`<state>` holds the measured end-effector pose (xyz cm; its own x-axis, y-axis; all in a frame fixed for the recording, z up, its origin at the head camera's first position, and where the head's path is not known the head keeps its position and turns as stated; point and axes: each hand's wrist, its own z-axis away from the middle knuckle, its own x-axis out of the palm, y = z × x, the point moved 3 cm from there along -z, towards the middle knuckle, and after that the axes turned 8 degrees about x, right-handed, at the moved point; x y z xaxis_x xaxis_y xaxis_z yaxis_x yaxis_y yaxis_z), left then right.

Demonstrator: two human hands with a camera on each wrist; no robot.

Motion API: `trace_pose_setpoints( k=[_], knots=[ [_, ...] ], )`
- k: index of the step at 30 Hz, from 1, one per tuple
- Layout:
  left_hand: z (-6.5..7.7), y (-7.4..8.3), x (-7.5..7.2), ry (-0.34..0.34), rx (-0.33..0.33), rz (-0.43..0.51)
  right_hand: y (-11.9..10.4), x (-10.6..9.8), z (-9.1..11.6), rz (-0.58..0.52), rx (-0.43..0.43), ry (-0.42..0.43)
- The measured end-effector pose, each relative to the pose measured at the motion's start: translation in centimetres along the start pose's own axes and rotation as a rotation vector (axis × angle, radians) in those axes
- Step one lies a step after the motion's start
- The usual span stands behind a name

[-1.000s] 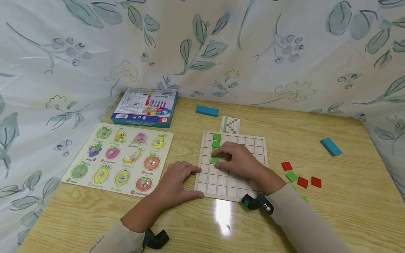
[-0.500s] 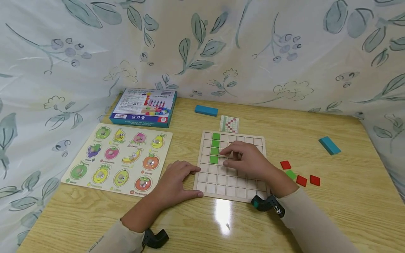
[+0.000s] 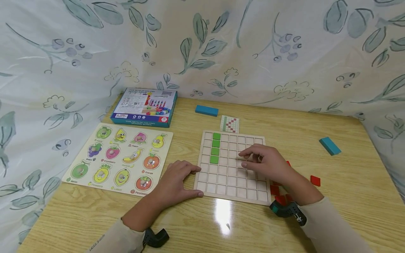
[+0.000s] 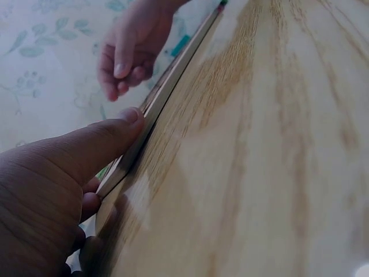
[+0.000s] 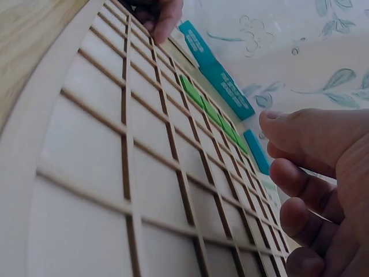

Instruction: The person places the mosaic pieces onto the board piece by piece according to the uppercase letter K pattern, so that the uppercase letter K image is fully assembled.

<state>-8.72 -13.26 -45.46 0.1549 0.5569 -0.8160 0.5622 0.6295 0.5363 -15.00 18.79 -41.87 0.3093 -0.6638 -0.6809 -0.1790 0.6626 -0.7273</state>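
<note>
A wooden grid board (image 3: 227, 181) lies on the table, with several green square tiles (image 3: 215, 151) lined up in its second column from the left. My left hand (image 3: 175, 182) touches the board's left edge, thumb at the near corner and index finger farther up. In the left wrist view, that thumb (image 4: 130, 117) rests against the board's side. My right hand (image 3: 267, 162) hovers over the board's right part with loosely bent fingers and nothing between them. Loose red tiles (image 3: 274, 190) lie right of the board, partly hidden by the right arm.
A small pattern card (image 3: 230, 124) sits behind the board. Blue blocks lie at the back (image 3: 207, 110) and far right (image 3: 330, 146). A fruit puzzle board (image 3: 118, 158) and a printed box (image 3: 143, 107) occupy the left. A patterned cloth (image 3: 202, 52) hangs behind the table.
My right hand has let go at the green tile column and moved right across the board, uncovering the tiles. Its arm now covers some loose tiles. The left hand stays in place.
</note>
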Motion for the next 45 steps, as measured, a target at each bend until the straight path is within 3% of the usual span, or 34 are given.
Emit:
trace_pose_setpoints(
  k=[16,23,32,40,45],
  knots=[
    [0.0,0.0,-0.1,-0.009,-0.008,0.003,3.3,-2.0,3.6,0.030,0.090,0.062],
    [0.0,0.1,-0.1,-0.008,-0.009,0.000,4.5,-3.1,5.7,0.059,0.096,0.140],
    [-0.1,0.1,-0.1,-0.005,-0.006,-0.003,6.9,-5.2,7.9,0.098,0.173,0.218],
    [-0.1,0.1,-0.1,-0.007,-0.008,-0.002,8.9,-6.1,9.2,0.194,0.181,0.290],
    [0.0,0.1,0.0,-0.004,-0.010,-0.006,9.3,-6.2,9.1,0.241,0.137,0.315]
  ],
)
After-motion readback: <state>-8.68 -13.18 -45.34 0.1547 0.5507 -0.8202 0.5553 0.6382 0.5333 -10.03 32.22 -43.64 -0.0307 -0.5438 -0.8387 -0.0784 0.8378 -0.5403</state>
